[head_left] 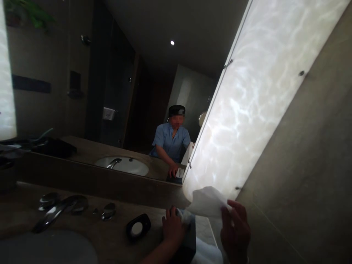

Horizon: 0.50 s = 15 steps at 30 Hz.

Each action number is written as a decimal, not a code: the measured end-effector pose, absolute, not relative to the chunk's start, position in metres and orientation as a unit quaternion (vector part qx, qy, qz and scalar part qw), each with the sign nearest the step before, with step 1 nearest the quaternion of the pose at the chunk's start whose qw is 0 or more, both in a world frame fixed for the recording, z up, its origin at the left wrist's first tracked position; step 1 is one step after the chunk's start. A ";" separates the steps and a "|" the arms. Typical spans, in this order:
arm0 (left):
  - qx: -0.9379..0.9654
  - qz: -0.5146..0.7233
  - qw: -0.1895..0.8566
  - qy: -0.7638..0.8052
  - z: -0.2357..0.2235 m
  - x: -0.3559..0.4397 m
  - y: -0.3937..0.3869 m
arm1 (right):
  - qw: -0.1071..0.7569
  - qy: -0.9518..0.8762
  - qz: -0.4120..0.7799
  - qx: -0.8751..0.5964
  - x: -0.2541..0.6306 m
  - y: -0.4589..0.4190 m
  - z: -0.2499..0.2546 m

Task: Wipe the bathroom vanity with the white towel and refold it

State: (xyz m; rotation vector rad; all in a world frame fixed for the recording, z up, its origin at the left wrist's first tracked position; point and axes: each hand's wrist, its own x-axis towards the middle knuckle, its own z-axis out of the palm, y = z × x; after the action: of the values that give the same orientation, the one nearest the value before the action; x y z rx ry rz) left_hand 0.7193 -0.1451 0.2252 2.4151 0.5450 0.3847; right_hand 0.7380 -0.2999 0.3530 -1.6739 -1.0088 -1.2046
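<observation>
The right hand (235,233) pinched a soft, light white paper tissue (207,201) by its 3 o'clock edge; the left hand (172,226), grip unclear, lay on a dark rectangular tissue box (189,244).

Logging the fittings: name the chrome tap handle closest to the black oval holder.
It's the chrome tap handle right beside the black oval holder. The other chrome handle sits beyond the chrome spout, much farther from the holder.
</observation>
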 end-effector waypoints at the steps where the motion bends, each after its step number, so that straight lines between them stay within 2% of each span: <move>1: 0.915 0.139 0.318 0.205 0.227 0.717 -0.142 | 0.415 -0.438 -0.462 -0.650 0.726 -0.310 0.364; 3: 0.913 0.119 0.337 0.197 0.239 0.706 -0.134 | 0.451 -0.517 -0.341 -0.643 0.701 -0.328 0.385; 6: 0.900 0.149 0.370 0.173 0.280 0.666 -0.118 | 0.544 -0.582 -0.066 -0.602 0.668 -0.347 0.405; 8: 0.866 0.175 0.453 0.119 0.315 0.627 -0.113 | 0.566 -0.598 0.071 -0.563 0.647 -0.353 0.412; 9: 0.830 0.146 0.534 0.060 0.331 0.606 -0.114 | 0.552 -0.603 0.123 -0.562 0.637 -0.353 0.415; 10: 0.753 0.080 0.653 -0.029 0.346 0.586 -0.117 | 0.530 -0.600 0.163 -0.576 0.626 -0.353 0.417; 11: 0.715 0.029 0.693 -0.094 0.357 0.566 -0.123 | 0.507 -0.591 0.188 -0.599 0.614 -0.351 0.420; 13: 0.694 -0.031 0.702 -0.156 0.369 0.533 -0.140 | 0.471 -0.554 0.198 -0.657 0.594 -0.348 0.423; 15: 0.726 -0.041 0.676 -0.120 0.372 0.510 -0.157 | 0.441 -0.519 0.169 -0.712 0.577 -0.347 0.425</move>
State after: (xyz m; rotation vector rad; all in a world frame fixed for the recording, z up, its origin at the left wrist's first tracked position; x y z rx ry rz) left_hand 0.5097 -0.1571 0.3717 1.6311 -0.2705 -0.0920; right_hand 0.5769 -0.3466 0.4252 -1.7672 -1.2895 0.4206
